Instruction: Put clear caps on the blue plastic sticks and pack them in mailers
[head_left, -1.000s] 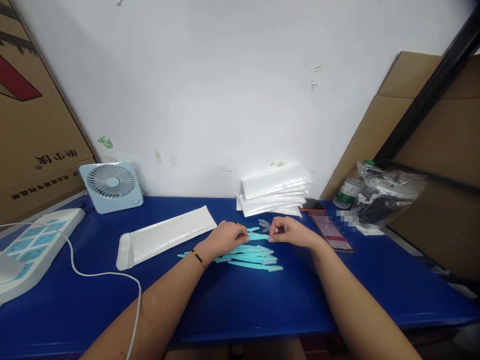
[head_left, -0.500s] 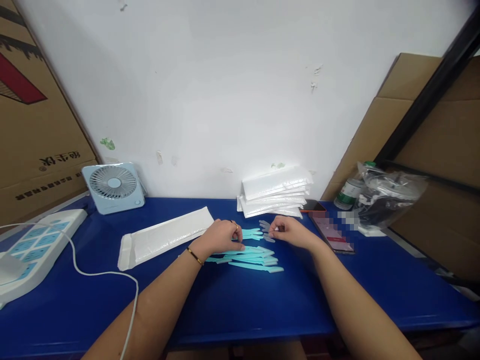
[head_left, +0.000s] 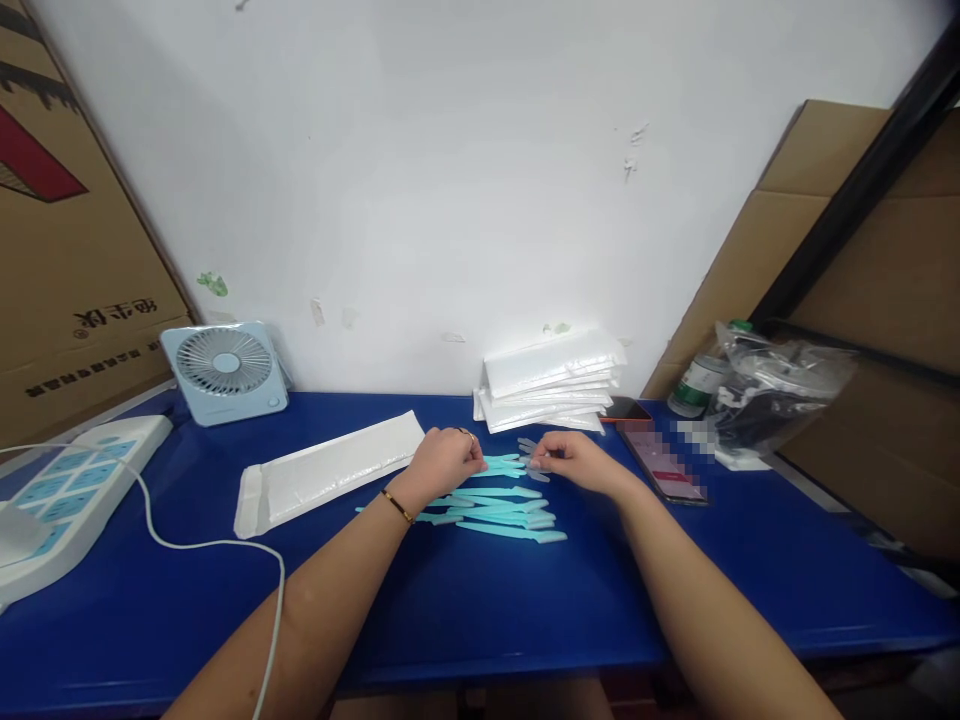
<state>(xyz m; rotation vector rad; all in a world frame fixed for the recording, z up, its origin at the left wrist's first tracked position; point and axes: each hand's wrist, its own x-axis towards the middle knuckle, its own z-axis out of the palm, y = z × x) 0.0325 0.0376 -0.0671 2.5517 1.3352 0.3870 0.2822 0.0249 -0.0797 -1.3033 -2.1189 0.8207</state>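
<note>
**On the blue tabletop: small caps and turquoise sticks**

At the middle of the glossy blue tabletop [head_left: 480,610], the left hand [head_left: 439,465] rests knuckles-up on the far end of a loose pile of slim turquoise plastic sticks [head_left: 502,510]; its fingers are curled and closed over one or two sticks at the top of the pile, so I judge it to be pinching them, though the fingertips themselves are hidden under the hand; the right hand [head_left: 574,462] sits just beside it, thumb and forefinger drawn together on a small pale translucent cap [head_left: 534,462], with a few more such caps [head_left: 527,446] lying just beyond.

To do this well, I judge that the left hand should steady a single stick and keep its tip clear of the pile; the right should keep a light pinch on the cap and line it up straight with the stick's end, since both parts are thin and slippery; the other sticks fan out flat, touching one another, nearer the person than both hands.

A white padded mailer envelope [head_left: 330,475] lies flat to the left; a stack of white envelopes [head_left: 551,390] stands against the wall; a dark smartphone [head_left: 664,465] lies to the right.
</note>
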